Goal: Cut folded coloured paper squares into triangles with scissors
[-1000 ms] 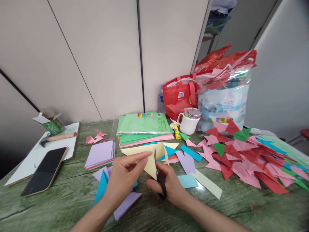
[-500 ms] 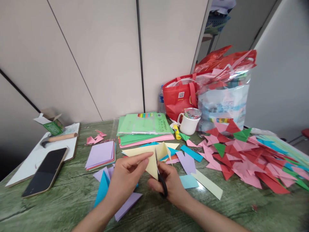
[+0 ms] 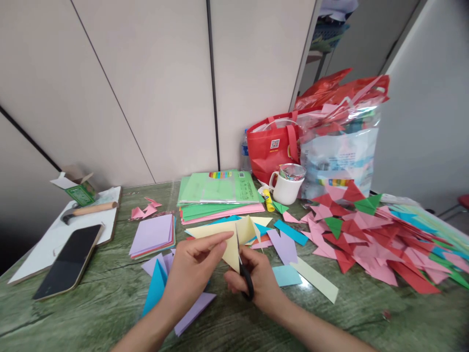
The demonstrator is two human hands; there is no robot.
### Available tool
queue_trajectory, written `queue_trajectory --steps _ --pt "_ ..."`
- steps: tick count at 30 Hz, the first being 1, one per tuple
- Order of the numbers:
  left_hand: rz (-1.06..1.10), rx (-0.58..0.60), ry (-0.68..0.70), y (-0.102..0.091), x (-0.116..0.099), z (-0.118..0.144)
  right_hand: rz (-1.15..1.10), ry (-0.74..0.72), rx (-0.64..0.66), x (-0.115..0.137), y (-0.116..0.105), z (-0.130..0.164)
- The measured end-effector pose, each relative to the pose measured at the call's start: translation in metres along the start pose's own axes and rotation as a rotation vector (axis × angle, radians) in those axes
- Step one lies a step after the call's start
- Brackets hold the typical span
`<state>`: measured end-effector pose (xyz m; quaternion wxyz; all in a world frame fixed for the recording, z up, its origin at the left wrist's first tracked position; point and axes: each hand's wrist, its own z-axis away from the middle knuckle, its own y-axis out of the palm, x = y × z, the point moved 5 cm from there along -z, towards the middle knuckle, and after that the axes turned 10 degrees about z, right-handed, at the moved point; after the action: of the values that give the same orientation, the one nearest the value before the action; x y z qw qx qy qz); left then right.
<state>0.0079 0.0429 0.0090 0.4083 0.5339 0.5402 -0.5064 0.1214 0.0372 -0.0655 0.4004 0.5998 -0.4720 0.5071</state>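
Note:
My left hand (image 3: 196,264) grips a pale yellow sheet of paper (image 3: 229,255), its index finger stretched along the folded surface. In my right hand (image 3: 260,278) are scissors (image 3: 247,282) with black handles, their blades upright across the yellow paper. A flap of that paper stands up to the right of the blades. Blue and purple folded pieces (image 3: 155,288) lie under and beside my left forearm. Close to my right hand are a purple piece (image 3: 283,246), a light blue piece (image 3: 287,276) and a pale strip (image 3: 315,278).
A stack of purple-topped squares (image 3: 152,235) lies left, near a phone (image 3: 69,261) and hammer (image 3: 91,209). Green paper packs (image 3: 220,189), a glue stick (image 3: 268,200) and a white mug (image 3: 287,189) stand behind. Pink, red and green folded papers (image 3: 377,244) heap at right, before bags (image 3: 339,156).
Almost nothing differs. Both hands, the scissors and the yellow paper keep nearly the same place.

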Motion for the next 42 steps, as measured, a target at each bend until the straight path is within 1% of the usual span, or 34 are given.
queue_trajectory --steps 7,14,23,26,28,31,33,34,36,39,40,41,42 --pt "-0.001 0.017 -0.005 0.001 0.0 0.0 -0.015 -0.075 -0.02 0.003 -0.003 -0.001" --pt "-0.018 0.028 -0.011 0.0 0.002 0.002 -0.021 -0.043 -0.009 -0.003 -0.003 0.0" --pt "0.028 0.028 -0.009 0.004 0.003 0.0 -0.051 -0.001 -0.014 -0.006 -0.002 -0.001" --pt "0.035 0.012 -0.021 0.0 0.005 0.0 -0.042 0.017 -0.013 -0.008 -0.001 -0.001" --pt "0.071 -0.019 -0.066 -0.008 0.009 0.001 -0.046 0.023 -0.001 -0.01 0.0 0.0" --pt "0.128 -0.075 -0.159 -0.026 0.017 0.008 -0.03 0.031 0.028 -0.01 0.004 0.001" --pt "0.106 -0.073 -0.212 -0.038 0.023 0.016 0.014 0.027 0.043 -0.008 0.007 0.003" --pt "0.065 -0.051 -0.238 -0.044 0.027 0.02 0.04 0.019 0.051 -0.006 0.01 0.004" --pt "-0.053 0.036 -0.287 -0.054 0.036 0.028 0.079 0.0 0.062 -0.001 0.015 0.006" --pt "-0.275 0.093 -0.302 -0.08 0.048 0.033 0.116 0.001 0.082 0.005 0.021 0.012" --pt "-0.362 0.082 -0.291 -0.092 0.05 0.033 0.13 0.008 0.093 0.006 0.023 0.015" --pt "-0.444 0.027 -0.263 -0.106 0.049 0.031 0.149 0.012 0.11 0.006 0.025 0.019" --pt "-0.517 -0.043 -0.204 -0.119 0.047 0.029 0.173 0.012 0.126 0.007 0.025 0.022"
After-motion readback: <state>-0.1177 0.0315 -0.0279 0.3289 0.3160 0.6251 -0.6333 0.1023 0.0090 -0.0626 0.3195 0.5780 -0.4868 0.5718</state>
